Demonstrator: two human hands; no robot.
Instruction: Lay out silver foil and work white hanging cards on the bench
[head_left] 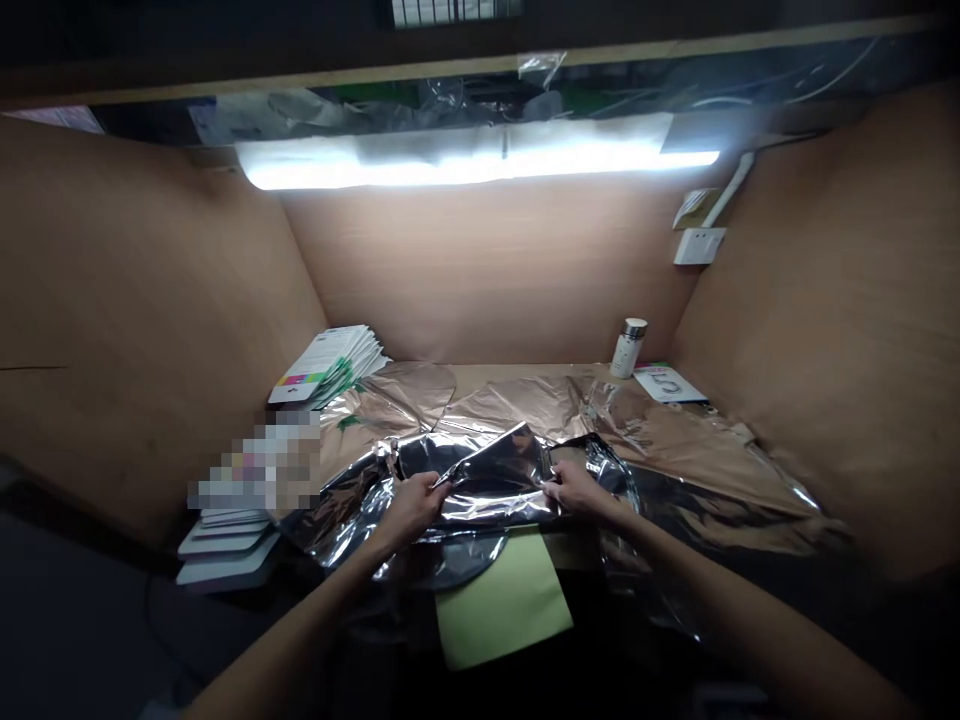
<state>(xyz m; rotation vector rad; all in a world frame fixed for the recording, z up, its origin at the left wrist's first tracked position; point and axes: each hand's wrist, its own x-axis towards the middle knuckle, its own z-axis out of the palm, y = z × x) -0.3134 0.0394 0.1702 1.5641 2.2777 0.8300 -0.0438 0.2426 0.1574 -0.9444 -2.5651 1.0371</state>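
A dark, shiny plastic film (495, 468) lies bunched near the front of the table, over a larger sheet of clear, crinkled film (525, 400). My left hand (416, 505) pinches the dark film at its left side, fingers closed. At its right side my right hand (577, 490) grips the film with closed fingers. One folded flap of it rises to a point between the hands. Below the film, a yellow-green paper sheet (506, 600) hangs over the front edge of the table.
Stacks of printed cards (330, 360) and white cards (229, 545) stand at the left. A white bottle (628, 348) and a card with a printed design (669, 383) are at the back right. Wooden panels enclose three sides, beneath a bright tube light (480, 168).
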